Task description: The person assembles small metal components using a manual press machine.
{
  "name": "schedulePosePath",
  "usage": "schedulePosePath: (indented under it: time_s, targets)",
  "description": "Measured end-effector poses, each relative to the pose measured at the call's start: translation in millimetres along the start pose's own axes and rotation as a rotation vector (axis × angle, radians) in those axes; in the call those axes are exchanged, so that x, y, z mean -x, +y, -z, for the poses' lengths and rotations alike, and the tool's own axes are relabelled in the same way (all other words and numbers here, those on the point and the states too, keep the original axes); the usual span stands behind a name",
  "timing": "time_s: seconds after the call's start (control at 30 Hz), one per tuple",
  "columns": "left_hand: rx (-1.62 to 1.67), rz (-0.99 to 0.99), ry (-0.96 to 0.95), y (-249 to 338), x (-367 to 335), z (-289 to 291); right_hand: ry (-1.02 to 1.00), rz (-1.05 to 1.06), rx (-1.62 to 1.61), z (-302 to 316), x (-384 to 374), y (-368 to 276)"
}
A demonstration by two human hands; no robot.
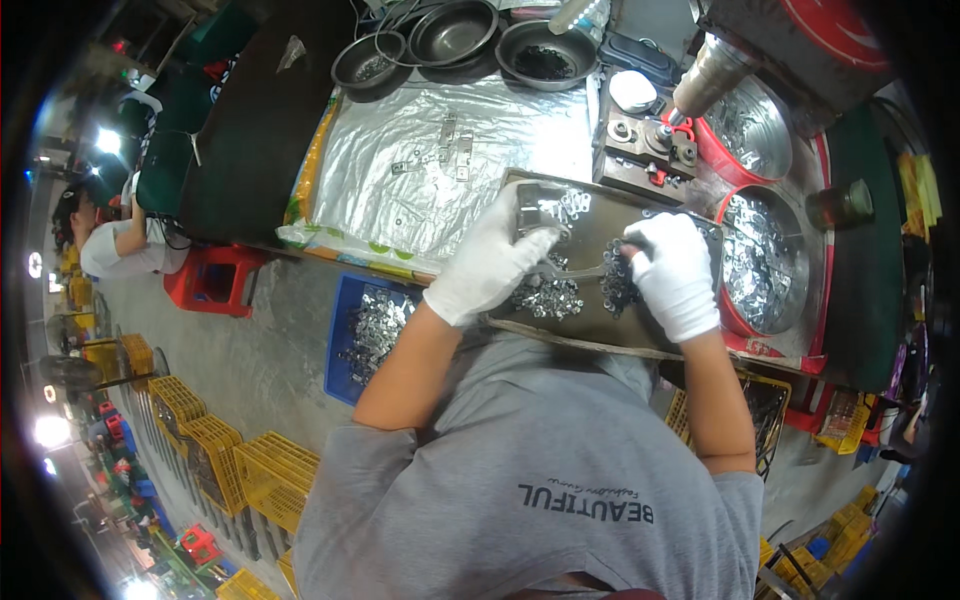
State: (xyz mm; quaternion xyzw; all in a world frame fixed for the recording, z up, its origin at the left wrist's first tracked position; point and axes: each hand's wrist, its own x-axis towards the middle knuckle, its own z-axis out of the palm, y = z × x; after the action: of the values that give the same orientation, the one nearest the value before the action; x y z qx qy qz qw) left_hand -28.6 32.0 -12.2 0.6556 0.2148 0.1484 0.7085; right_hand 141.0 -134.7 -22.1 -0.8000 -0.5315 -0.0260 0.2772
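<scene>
Foil [365,190], wide and shiny, lies over the work top in front of the person. Close to the body is a flat brown tray [600,218] with low sides. Past the tray, on the right, sits a heavy-looking metal block [645,150] under a big round rod [712,80]. A blue bin [336,340] full of shiny bits is down on the left.

Both hands wear white gloves and are apart, over the tray. The left hand [495,262] is bent, with its thumb near a thin grey strip [580,271]. I cannot tell if it is closed on the strip. The right hand [675,270] has its fingers curled down by a pile of dark bits [614,280], and I cannot tell if they pinch one.

A pile of shiny bits [548,298] lies in the tray, beside the left hand. They look like metal, so each one should be light, hard and stiff, and not easy to break. Smooth metal may slide in a cloth glove. The best hold is likely a pinch on two edges, with fingertips and thumb, one bit at a time.
</scene>
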Motion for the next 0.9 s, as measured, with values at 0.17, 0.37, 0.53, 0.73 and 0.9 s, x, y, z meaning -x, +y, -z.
schedulePosePath:
  time_s: [0.17, 0.37, 0.53, 0.73, 0.9]
  targets:
    - [0.056, 0.018, 0.062, 2.1, 6.9, 5.9, -0.138, 0.078, 0.218, -10.6, -1.0, -9.1]
    - [0.036, 0.018, 0.079, -2.6, 7.5, 7.5, -0.187, 0.084, 0.274, -18.7, -1.0, -11.6]
    - [0.017, 0.059, 0.076, -5.3, 7.4, 7.6, -0.158, 0.068, 0.203, -14.3, 0.0, -9.3]
    - [0.028, 0.025, 0.052, -8.1, 4.7, 1.3, -0.152, -0.057, 0.006, -2.2, 6.2, 4.8]
    - [-0.009, -0.028, 0.090, -12.4, -1.2, -17.5, -0.232, -0.351, -0.405, 9.4, 3.1, 6.9]
